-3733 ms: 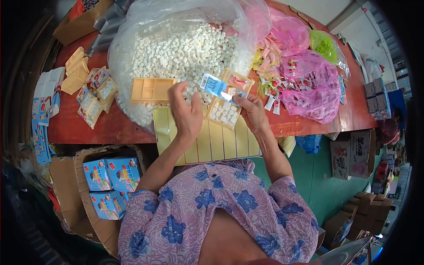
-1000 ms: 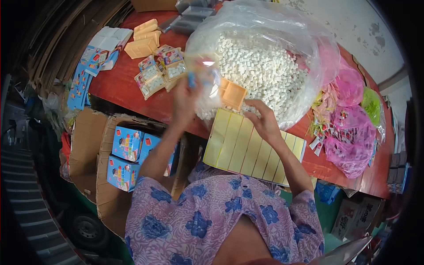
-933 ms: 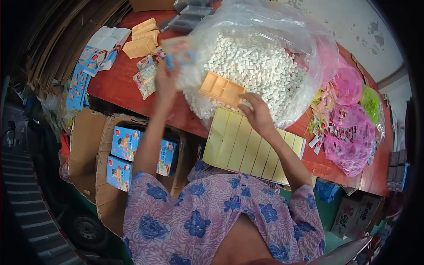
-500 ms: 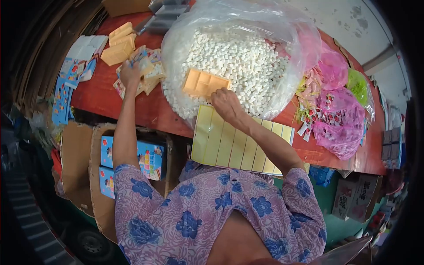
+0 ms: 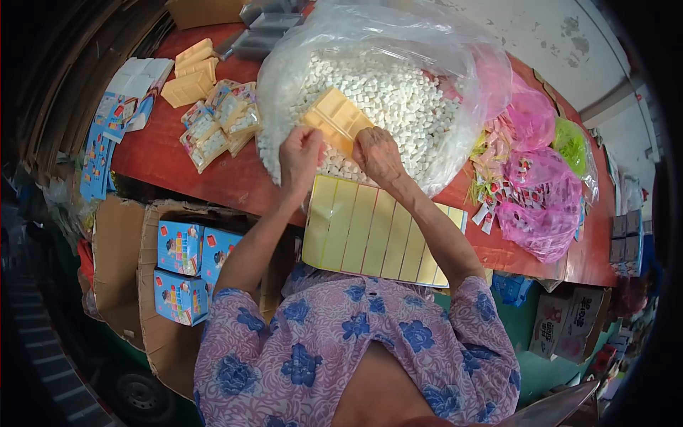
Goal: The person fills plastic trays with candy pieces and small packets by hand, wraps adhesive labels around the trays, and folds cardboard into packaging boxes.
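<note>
Back from the filled packs left of the clear bag, the left hand has come over to the bag's near side, and the tan tray has swung from lying nearly crosswise to a steeper slant. Its fingers look curled in at the tray's near-left side; whether their tips meet, pinch something or touch the tray, I cannot tell. The right hand has its fingers clamped on the tray's near-right end. The tray lies over the bag's near part, its long axis slanting from far left to near right, so the right hand is at one end and the left beside the long edge. White cubes spread beyond it inside the bag. Nearer the body than the bag sits a yellow striped board. Left of the bag are the filled packs and stacked tan trays; right of it, pink bags.
</note>
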Demonstrator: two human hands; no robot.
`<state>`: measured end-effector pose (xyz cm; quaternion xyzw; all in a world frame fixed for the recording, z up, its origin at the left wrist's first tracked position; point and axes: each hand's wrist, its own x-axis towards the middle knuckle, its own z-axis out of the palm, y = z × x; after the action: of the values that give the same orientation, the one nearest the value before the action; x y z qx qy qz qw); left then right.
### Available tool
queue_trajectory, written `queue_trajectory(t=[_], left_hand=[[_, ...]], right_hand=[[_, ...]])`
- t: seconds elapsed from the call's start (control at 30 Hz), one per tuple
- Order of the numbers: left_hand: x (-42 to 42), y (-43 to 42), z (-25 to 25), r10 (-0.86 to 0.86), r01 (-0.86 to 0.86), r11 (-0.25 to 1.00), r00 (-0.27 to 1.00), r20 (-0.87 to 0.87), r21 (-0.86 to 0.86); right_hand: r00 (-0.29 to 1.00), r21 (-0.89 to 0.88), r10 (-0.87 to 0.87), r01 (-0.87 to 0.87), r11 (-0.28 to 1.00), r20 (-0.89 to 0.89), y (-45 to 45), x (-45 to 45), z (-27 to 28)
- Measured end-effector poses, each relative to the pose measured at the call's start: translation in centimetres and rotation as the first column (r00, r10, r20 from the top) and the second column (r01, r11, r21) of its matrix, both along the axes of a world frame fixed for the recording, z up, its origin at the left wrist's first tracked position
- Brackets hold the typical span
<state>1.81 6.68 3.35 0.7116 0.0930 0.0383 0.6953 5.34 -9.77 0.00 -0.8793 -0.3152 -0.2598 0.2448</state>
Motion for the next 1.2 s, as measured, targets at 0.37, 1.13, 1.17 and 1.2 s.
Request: queue_trajectory(t=[0.37, 1.13, 1.17, 1.2], left_hand=[[3.5, -7.0, -2.8, 0.063, -0.078, 0.749, 0.997, -0.047, -0.658], [6.9, -13.0, -5.0, 0.234, -0.256, 0.704, 0.964, -0.124, -0.662], [6.9, -13.1, -4.7, 0.222, -0.255, 0.708, 0.966, -0.136, -0.658], [7.0, -13.1, -4.4, 0.212, -0.255, 0.711, 0.966, -0.146, -0.655]], right_hand=[[0.990, 0.385, 0.083, -0.034, 0.922, -0.111, -5.5, 1.5, 1.0], [0.904, 0.673, 0.023, 0.301, 0.676, -0.427, -2.8, 5.0, -2.3], [0.897, 0.548, -0.074, 0.330, 0.768, -0.436, -2.6, 4.7, -2.4], [0.888, 0.410, -0.171, 0.359, 0.839, -0.428, -2.2, 4.6, -2.5]])
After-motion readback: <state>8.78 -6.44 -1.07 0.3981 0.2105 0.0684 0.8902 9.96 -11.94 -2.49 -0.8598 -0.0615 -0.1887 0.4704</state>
